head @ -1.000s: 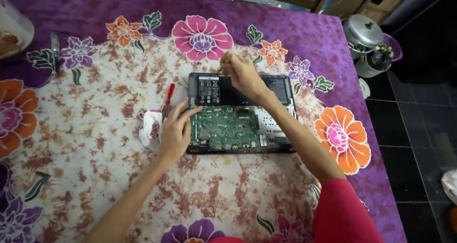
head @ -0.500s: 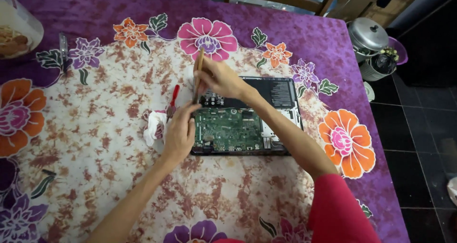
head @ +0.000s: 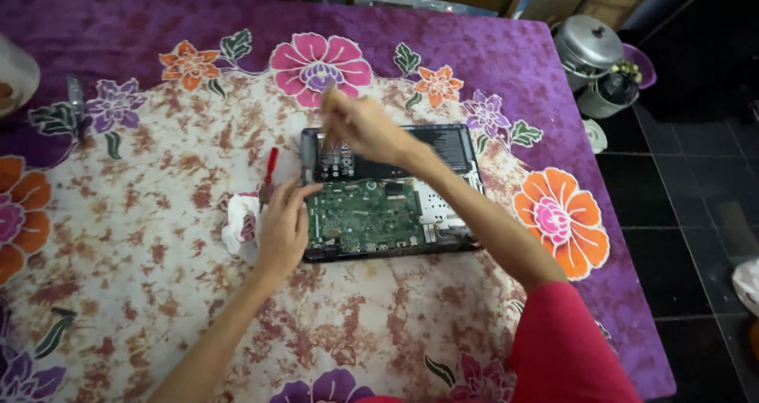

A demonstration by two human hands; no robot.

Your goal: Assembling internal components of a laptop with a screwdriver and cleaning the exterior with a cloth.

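Since 0.5 s ago the right hand (head: 365, 126) has stayed over the upper left corner of the opened laptop (head: 389, 191), its outline now smeared by motion; the left hand (head: 282, 227) has kept its place on the laptop's left edge.

Head view: the laptop lies base-up and uncovered on the table (head: 158, 308), a flat dark rectangle exposing a green circuit board (head: 365, 216) with fine metallic detail. The right hand's fingers are bunched together above the dark upper bay; whether they pinch anything cannot be told because of the blur. The left hand rests palm-down, fingers released and spread, tips touching the board's left margin. Just beside that hand lie a slim red-handled tool (head: 270, 172) and a crumpled white cloth (head: 239, 223). A soft tablecloth, purple at the border with large printed flowers, mottled cream and rust at the centre, covers the table. Beyond the table's far right corner stands a rounded metal pot with lid (head: 589, 46).
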